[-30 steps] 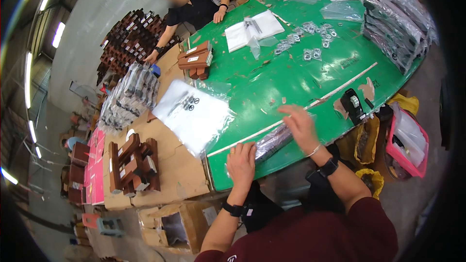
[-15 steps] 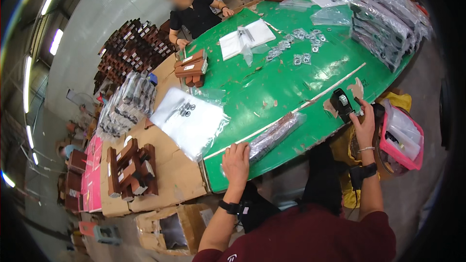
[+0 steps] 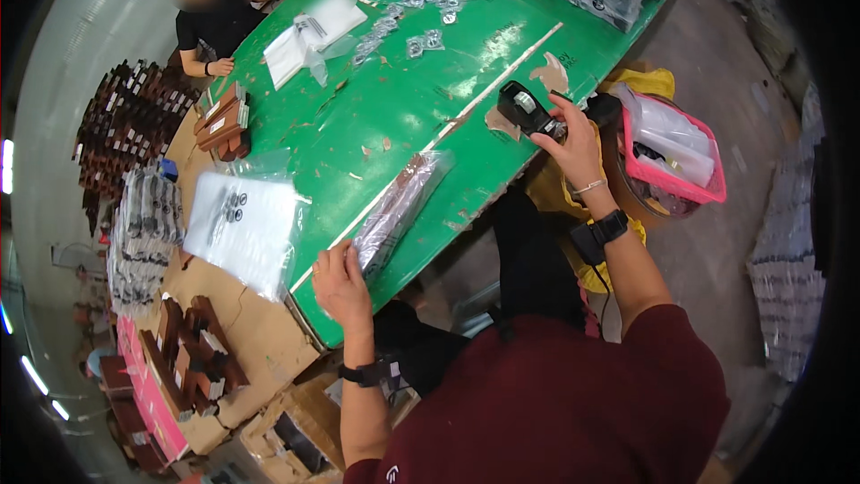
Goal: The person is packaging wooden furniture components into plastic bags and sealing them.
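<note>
A clear plastic bag [image 3: 408, 202] with brown wooden pieces inside lies along the near edge of the green table. My left hand [image 3: 342, 285] has its curled fingers on the bag's near end, holding it against the tabletop. To the right, the fingers of my right hand [image 3: 575, 145] are closed around the near end of a black tape dispenser [image 3: 524, 109], which carries a pale roll. What the right fingertips pinch there is partly hidden. A thin dark piece shows by the index finger.
A stack of printed clear bags [image 3: 242, 229] lies left of the wrapped pieces. Brown wooden pieces [image 3: 193, 354] rest on cardboard. Small ring-like packets [image 3: 430, 39] lie farther back. A pink basket [image 3: 714, 188] stands right of the table. A person [image 3: 215, 31] sits across it.
My view has swung, so the table and its things sit farther left and higher. Both hands stay at the bag and the tape dispenser, with little visible movement against the table.
</note>
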`<state>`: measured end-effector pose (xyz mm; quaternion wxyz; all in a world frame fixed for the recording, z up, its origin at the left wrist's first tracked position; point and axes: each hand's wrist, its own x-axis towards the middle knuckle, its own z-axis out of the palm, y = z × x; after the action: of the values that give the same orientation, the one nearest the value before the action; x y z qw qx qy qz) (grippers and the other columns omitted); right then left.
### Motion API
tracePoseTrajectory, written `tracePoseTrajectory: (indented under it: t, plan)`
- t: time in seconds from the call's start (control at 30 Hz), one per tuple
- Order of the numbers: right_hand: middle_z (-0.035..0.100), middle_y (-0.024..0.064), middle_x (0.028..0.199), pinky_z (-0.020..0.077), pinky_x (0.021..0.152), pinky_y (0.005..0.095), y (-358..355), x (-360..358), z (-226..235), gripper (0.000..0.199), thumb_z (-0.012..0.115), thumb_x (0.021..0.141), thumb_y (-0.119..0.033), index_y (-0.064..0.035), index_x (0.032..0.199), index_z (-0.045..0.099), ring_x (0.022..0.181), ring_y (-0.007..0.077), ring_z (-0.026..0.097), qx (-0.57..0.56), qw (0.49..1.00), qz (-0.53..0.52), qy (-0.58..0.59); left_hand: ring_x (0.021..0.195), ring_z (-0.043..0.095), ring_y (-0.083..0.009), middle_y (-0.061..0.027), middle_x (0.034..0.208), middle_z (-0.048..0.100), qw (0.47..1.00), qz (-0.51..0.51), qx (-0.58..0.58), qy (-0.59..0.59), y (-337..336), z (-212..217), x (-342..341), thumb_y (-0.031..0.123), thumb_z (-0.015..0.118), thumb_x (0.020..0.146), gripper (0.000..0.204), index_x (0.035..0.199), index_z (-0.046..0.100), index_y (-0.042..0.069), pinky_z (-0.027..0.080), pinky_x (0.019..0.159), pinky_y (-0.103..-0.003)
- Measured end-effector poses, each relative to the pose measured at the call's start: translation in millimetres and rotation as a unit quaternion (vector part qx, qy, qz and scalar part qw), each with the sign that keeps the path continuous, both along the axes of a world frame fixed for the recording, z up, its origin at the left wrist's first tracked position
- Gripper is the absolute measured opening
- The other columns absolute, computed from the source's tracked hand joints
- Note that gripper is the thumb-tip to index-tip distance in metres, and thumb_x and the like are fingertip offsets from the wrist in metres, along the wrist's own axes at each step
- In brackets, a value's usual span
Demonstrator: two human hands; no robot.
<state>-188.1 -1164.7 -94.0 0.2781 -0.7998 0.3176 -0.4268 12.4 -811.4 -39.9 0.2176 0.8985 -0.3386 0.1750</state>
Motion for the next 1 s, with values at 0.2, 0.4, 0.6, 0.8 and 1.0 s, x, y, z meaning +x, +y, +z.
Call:
tracePoseTrajectory:
  t: [0.2, 0.4, 0.6, 0.8, 1.0]
  plan:
    - [0.061, 0.0055, 0.097, 0.0388, 0.087, 0.04, 0.6, -3.9, 12.7, 0.064, 0.08, 0.074, -0.037, -0.0101, 0.129, 0.058, 0.095, 0.0236, 0.059, -0.058, 0.996, -0.034, 0.066, 0.085, 0.059, -0.0297, -0.0077, 0.092, 0.062, 1.0, -0.011, -0.011, -0.018, -0.7, -5.8, -1.4, 0.02, 0.063, 0.094, 0.012, 0.101, 0.069, 0.012, 0.046, 0.073, -0.041]
    - [0.058, -0.0008, 0.078, 0.0338, 0.088, 0.0401, -15.1, 12.8, 15.6, 0.054, 0.076, 0.079, -0.04, -0.0126, 0.122, 0.061, 0.086, 0.0206, 0.057, -0.016, 0.992, -0.052, 0.117, 0.084, 0.058, -0.0299, -0.0079, 0.09, 0.061, 0.999, -0.007, -0.012, -0.031, 1.7, -4.3, -2.7, 0.02, 0.064, 0.093, 0.011, 0.1, 0.069, 0.013, 0.046, 0.073, -0.041]
    - [0.058, -0.0042, 0.068, 0.036, 0.082, 0.04, -28.5, 15.4, 7.0, 0.039, 0.078, 0.076, -0.034, -0.0177, 0.109, 0.063, 0.079, 0.0187, 0.061, 0.026, 0.994, -0.038, 0.095, 0.083, 0.057, -0.0307, -0.0081, 0.089, 0.061, 0.999, -0.01, -0.008, -0.03, 1.3, -6.7, -1.6, 0.019, 0.064, 0.092, 0.01, 0.098, 0.068, 0.013, 0.045, 0.072, -0.042]
    - [0.056, -0.0013, 0.063, 0.0398, 0.059, 0.0334, -28.4, 12.8, 18.9, 0.039, 0.079, 0.078, -0.029, -0.0116, 0.11, 0.064, 0.059, 0.0148, 0.057, 0.078, 0.991, -0.039, 0.099, 0.083, 0.057, -0.0311, -0.0087, 0.089, 0.061, 0.999, -0.015, -0.016, -0.026, 1.1, -7.0, -1.1, 0.02, 0.063, 0.093, 0.01, 0.099, 0.069, 0.013, 0.045, 0.073, -0.043]
    - [0.05, -0.0043, 0.062, 0.0344, 0.052, 0.026, -25.9, -43.7, -0.7, 0.033, 0.076, 0.083, -0.02, -0.0061, 0.111, 0.065, 0.057, 0.006, 0.047, 0.209, 0.975, 0.065, -0.029, 0.084, 0.057, -0.0308, -0.0085, 0.09, 0.061, 1.0, -0.008, -0.006, -0.022, 1.9, -6.7, 0.4, 0.02, 0.063, 0.093, 0.011, 0.099, 0.068, 0.012, 0.045, 0.074, -0.042]
